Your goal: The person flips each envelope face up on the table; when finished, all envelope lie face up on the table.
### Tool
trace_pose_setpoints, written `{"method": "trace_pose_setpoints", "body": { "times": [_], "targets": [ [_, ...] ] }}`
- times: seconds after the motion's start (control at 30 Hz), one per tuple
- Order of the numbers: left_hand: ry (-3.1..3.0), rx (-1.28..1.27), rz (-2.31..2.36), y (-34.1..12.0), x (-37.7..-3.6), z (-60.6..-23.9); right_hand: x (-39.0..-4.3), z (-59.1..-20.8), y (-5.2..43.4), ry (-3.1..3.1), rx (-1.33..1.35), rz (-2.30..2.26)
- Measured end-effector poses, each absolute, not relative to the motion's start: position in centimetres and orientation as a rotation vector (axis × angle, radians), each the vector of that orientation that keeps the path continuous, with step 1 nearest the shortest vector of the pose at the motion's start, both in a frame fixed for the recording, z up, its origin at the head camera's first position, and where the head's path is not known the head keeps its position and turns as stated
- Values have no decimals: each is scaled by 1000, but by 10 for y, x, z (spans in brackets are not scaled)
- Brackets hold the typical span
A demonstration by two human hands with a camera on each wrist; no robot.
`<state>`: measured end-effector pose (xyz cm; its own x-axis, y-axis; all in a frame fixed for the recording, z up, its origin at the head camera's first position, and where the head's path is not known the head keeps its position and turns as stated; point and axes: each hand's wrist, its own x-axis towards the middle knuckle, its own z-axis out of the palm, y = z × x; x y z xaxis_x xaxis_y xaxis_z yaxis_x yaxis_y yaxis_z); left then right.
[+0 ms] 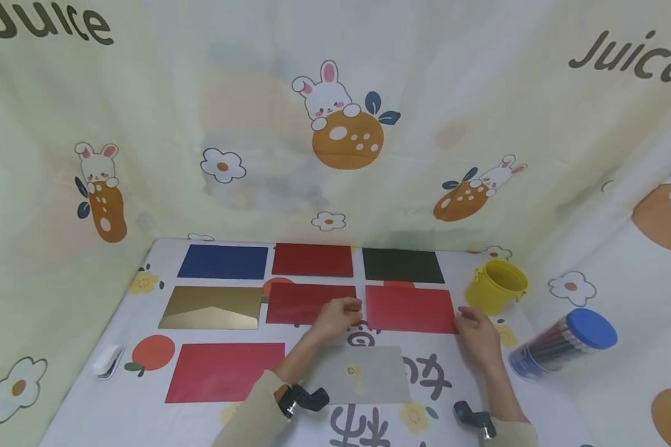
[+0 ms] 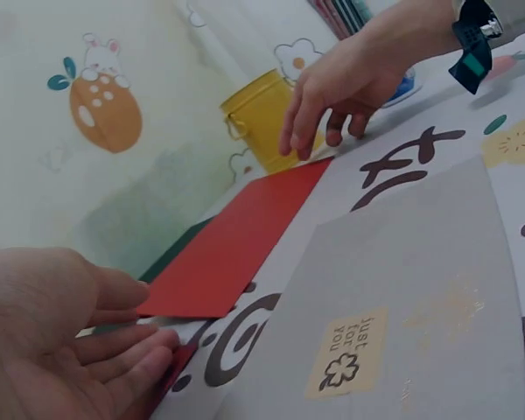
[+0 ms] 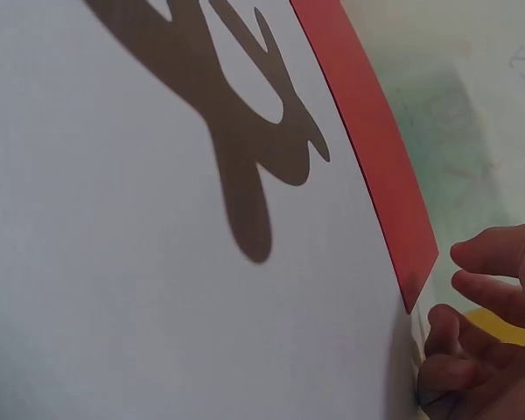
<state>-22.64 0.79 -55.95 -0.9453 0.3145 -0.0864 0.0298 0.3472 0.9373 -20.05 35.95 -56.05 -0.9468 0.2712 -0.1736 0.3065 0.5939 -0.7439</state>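
A bright red envelope [image 1: 410, 309] lies flat on the table, between my two hands. My left hand [image 1: 337, 320] is over the right end of a dark red envelope [image 1: 302, 303], its fingers loosely extended and fingertips right by the bright red one's left edge. In the left wrist view its thumb and fingers overlap that corner of the bright red envelope [image 2: 241, 245]. My right hand [image 1: 478, 338] is beside the right edge, fingers loosely bent; the right wrist view shows them just off the corner of the red envelope [image 3: 389, 197]. A grey envelope [image 1: 363, 375] with a "just for you" sticker [image 2: 346, 354] lies nearer me.
Blue [image 1: 223, 262], red [image 1: 312, 259] and dark green [image 1: 402, 266] envelopes form the back row. A gold envelope [image 1: 209, 307] and a pinkish-red one [image 1: 223, 372] lie left. A yellow bucket [image 1: 494, 288] and pen jar [image 1: 561, 344] stand right; a white stapler [image 1: 109, 362] sits far left.
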Motion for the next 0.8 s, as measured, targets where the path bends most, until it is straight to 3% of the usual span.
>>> {"method": "trace_pose_setpoints", "body": {
  "times": [0.8],
  "targets": [
    [2339, 357, 1632, 18, -223, -559, -199, -564, 360, 2817, 465, -1222]
  ]
}}
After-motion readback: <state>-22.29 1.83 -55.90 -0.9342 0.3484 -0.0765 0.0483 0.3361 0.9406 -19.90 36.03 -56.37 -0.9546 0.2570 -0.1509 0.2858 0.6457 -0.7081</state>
